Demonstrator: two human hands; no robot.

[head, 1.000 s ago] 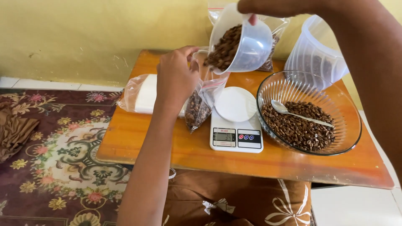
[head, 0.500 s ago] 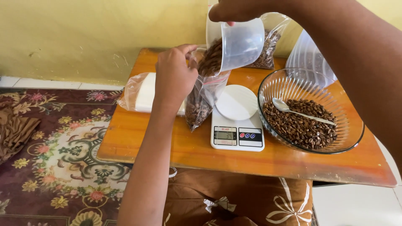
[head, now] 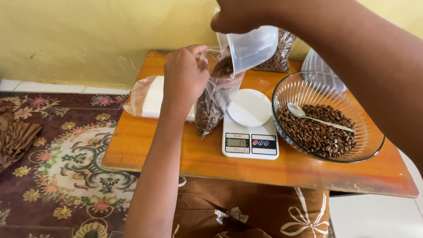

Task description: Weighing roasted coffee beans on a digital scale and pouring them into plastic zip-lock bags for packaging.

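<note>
- Nearest me, below the worktop's (head: 176,154) front edge, I see brown cloth with a pale bow pattern (head: 246,211); a flowered rug (head: 57,158) covers the floor to the left.
- On the worktop, a white digital kitchen scale (head: 250,132) sits in the middle with its round platform bare. Just right of it stands a ribbed glass bowl (head: 370,145) of dark brown beans with a white spoon (head: 317,118) lying in them.
- My left hand (head: 185,77) is closed, pinching the rim of a clear zip bag (head: 213,105) so its mouth stays open and upright beside the scale; beans fill its lower part.
- My right hand (head: 240,15) is wrapped around a clear plastic cup (head: 251,48), tipped steeply mouth-down into the bag's opening so the contents fall inside.
- Farther back lie a wrapped white block (head: 150,97) at the left, another bag of beans (head: 275,57) by the yellow wall, and a clear plastic container (head: 319,66) behind the bowl.
</note>
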